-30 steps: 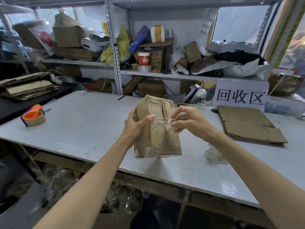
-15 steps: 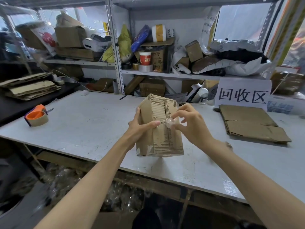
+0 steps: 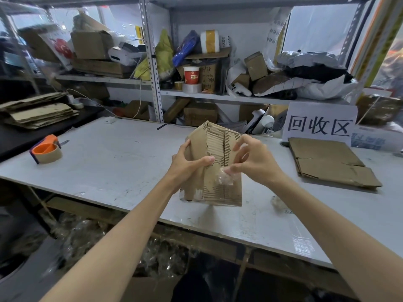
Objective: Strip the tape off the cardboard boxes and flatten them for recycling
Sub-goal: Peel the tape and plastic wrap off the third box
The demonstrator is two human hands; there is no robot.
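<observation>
Head view is showing the left grip [image 3: 187, 165] clasping a box [image 3: 218, 144], the right grip [image 3: 253, 162] pinching peeled tape [image 3: 225, 179] off it, flattening remaining to do, one flat box [image 3: 327, 162] lying aside.

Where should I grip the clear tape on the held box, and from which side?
Pinch the crumpled wad of clear tape standing off the cardboard box's front face by the centre seam. Come from the right: the left hand grips the box's left edge.
</observation>
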